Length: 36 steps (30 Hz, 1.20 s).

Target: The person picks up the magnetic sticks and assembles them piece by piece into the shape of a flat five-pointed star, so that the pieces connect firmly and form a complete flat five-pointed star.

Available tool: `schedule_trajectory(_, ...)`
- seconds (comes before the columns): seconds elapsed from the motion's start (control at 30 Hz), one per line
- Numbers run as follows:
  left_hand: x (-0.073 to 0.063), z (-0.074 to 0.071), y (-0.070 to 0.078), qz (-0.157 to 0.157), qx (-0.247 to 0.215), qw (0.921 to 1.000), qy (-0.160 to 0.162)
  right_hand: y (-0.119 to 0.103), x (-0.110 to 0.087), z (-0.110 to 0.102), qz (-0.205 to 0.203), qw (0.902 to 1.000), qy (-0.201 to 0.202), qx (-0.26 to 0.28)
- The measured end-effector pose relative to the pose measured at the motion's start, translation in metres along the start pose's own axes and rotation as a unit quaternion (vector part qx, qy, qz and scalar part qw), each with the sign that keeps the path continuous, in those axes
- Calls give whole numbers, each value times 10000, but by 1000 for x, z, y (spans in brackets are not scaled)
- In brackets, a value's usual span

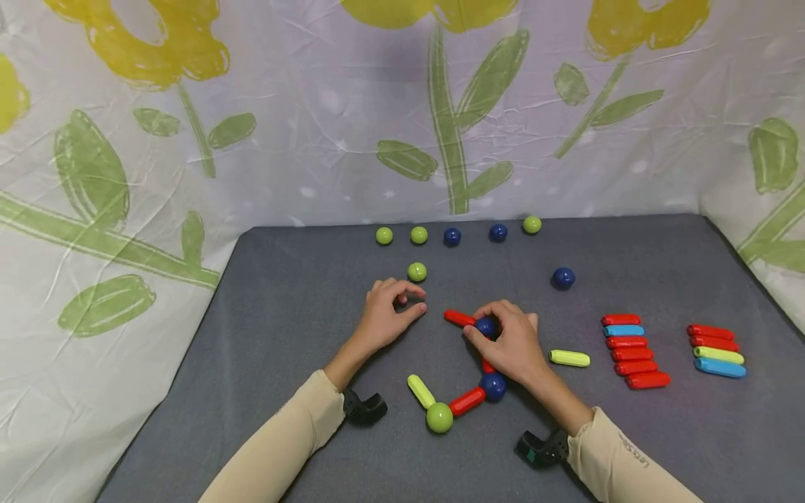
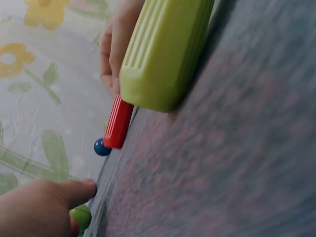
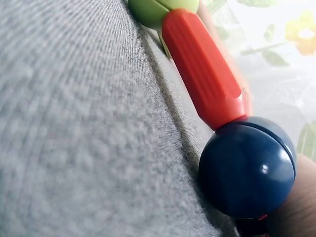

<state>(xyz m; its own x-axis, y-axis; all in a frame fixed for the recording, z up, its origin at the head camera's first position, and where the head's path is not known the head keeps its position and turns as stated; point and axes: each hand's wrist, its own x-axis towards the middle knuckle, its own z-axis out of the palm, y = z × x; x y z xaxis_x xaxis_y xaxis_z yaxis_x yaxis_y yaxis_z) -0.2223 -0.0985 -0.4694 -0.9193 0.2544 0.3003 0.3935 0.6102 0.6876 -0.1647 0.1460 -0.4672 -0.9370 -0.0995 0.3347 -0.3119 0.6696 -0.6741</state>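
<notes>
My right hand [image 1: 512,342] pinches a dark blue ball [image 1: 486,326] between thumb and fingers. A red stick [image 1: 459,318] points left from that ball, and another red stick [image 1: 488,366] runs down to a second blue ball [image 1: 493,386], partly behind the hand. From there a red stick [image 1: 468,402] leads to a green ball [image 1: 439,418], which carries a yellow-green stick [image 1: 420,391] angled up-left. In the right wrist view, the lower blue ball [image 3: 247,168] and its red stick [image 3: 202,69] fill the foreground. My left hand [image 1: 386,318] holds nothing, fingers loosely bent, just below a loose green ball [image 1: 417,272].
Green and blue balls [image 1: 452,237] line the table's back edge; another blue ball [image 1: 562,278] lies at right. A yellow-green stick [image 1: 569,358] lies beside my right hand. Farther right are a column of red and blue sticks [image 1: 631,354] and a smaller mixed group [image 1: 715,341].
</notes>
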Motion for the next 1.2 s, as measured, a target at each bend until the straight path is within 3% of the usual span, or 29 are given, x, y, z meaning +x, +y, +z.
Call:
schedule_trajectory(0.13,9,0,-5,-331,-119,9978,555,0,-1,0,89,9999,53,-88)
schedule_trajectory(0.27,18,0,-8,-519,12,9963,678,1,-1,-1,34,9999,45,-98)
schedule_trajectory(0.53,29,3,-9,-662,605,9952,385,2,0,-1,-78,9999,26,-90)
schedule_trajectory(0.7,28,5,-7,-676,753,9944,305,1,0,-2,-14,9999,-94,-112)
schedule_trajectory(1.0,7,2,5,-42,608,9974,-396,-2,-1,-4,180,9997,-161,-32)
schedule_trajectory(1.2,-1,2,10,106,520,9965,-652,0,-1,-2,75,9999,-100,-22)
